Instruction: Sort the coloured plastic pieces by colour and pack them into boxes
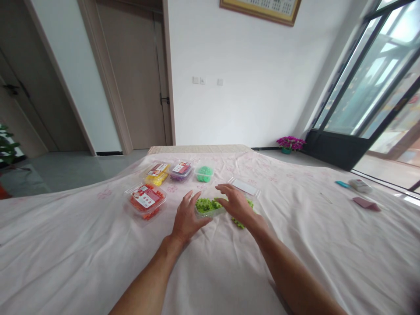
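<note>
A clear plastic box [210, 213] with lime-green toothed pieces [206, 204] in it sits on the cloth between my hands. My left hand [188, 217] is beside its left end, fingers spread and thumb near the front wall. Over the right end hovers my right hand [236, 203], fingers stretched out with nothing seen in them; it hides part of the box. More green pieces [238, 223] lie on the cloth under and beside my right wrist. Behind that wrist lies a clear lid with a white label [244, 187].
Lidded boxes of red pieces [146, 199], yellow pieces [157, 173] and purple pieces [181, 170] stand to the left, near a mint-green filled box [204, 173]. At right on the cloth [295, 245] lie a pink item [366, 204], a blue item [343, 184] and a whitish packet [360, 186].
</note>
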`<state>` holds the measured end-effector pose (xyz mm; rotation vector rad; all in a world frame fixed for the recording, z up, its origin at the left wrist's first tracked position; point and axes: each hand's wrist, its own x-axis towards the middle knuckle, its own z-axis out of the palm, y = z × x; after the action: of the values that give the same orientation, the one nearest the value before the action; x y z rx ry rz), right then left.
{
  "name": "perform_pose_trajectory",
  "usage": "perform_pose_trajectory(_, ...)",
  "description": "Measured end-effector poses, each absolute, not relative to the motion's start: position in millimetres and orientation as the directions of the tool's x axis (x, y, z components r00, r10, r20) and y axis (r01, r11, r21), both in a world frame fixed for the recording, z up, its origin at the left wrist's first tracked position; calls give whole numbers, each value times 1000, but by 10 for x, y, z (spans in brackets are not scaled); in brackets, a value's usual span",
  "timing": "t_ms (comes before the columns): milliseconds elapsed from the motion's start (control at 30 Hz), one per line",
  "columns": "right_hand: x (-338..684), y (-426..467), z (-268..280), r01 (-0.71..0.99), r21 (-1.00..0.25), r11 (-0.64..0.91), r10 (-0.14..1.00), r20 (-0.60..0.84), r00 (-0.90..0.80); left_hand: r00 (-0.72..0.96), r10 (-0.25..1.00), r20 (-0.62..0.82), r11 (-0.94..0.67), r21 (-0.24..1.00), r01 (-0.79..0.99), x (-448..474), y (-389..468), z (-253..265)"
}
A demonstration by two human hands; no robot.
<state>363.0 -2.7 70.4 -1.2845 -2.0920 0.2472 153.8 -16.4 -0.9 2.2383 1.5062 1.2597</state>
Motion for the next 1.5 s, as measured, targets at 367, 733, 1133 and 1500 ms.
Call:
perform_pose_trajectory(367, 4350, 177, 829, 982, -186, 42, 988, 157, -12, 311, 722, 618, -574, 285, 767, 1523, -202, 59)
perform_pose_trajectory(733, 4539, 318, 517, 992, -126, 10, 1000, -20, -13, 276, 726, 630, -562, 311, 766, 1428, -130, 10)
perform_pose_trajectory(1133, 4545, 289, 546, 998, -61, -20, 999, -33, 18, 272, 735, 621, -555, 321, 767, 1415, -117, -11)
perform_pose_trajectory(1500, 4613, 296, 519, 996, -65, -66, 996, -65, 62, 257, 739, 622, -568, 372, 734, 1425, -113, 3)
